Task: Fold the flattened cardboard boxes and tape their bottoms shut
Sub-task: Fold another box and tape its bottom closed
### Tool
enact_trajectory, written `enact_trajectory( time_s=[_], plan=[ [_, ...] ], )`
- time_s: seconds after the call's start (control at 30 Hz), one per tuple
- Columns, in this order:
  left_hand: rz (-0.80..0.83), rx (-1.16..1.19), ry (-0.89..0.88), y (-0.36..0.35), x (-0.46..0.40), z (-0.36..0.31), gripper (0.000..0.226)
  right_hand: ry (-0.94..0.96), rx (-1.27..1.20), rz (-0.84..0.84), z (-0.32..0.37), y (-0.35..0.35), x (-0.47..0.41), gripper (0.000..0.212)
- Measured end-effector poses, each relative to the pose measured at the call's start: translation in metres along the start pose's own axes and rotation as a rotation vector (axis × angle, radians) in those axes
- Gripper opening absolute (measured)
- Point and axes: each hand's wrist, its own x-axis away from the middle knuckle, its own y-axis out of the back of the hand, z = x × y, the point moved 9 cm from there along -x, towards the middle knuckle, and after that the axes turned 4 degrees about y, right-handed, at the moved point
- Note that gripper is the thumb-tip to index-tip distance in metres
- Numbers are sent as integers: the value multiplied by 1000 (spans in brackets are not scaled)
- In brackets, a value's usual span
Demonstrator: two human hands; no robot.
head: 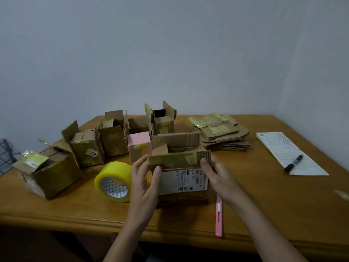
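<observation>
Box (182, 178) stands near the desk's (264, 195) front edge, at about 6 o'clock of the desk top in the head view, between both hands. Its top flaps stand open; the near flap carries old yellowish tape, and a white shipping label covers the near wall. The label's print is too small to read.

Left hand (144, 179) holds the box's left side: the thumb lies on the near wall by the flap fold, and the fingers reach round the left corner, their tips hidden behind the cardboard. Right hand (217, 173) holds the right side, thumb pressed on the near flap's right end, fingers hidden behind the box. Each grip is a loose clasp on the box.

Tape roll (114, 181), yellow, lies at 9 o'clock of the box, just beside the left hand. A pink cutter (219, 214) lies at 5 o'clock of the box, partly under the right wrist.

Five folded boxes (98, 140) sit in a row from 9 to 12 o'clock; their bottoms cannot be seen. A flat stack (221, 131) lies at 1 o'clock. Papers (279, 146) with a black marker (293, 163) lie at 3 o'clock. A dark wire basket (6, 156) is cut off at the left edge.
</observation>
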Motion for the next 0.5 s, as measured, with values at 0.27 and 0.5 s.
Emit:
enact_trajectory(
  time_s=[0.27,0.5],
  plan=[
    [14,102,181,2,-15,16,49,-76,-67,-50,-3,12,-11,67],
    [221,153,230,-7,-25,19,64,-20,-13,36,7,17,-16,55]
  ],
)
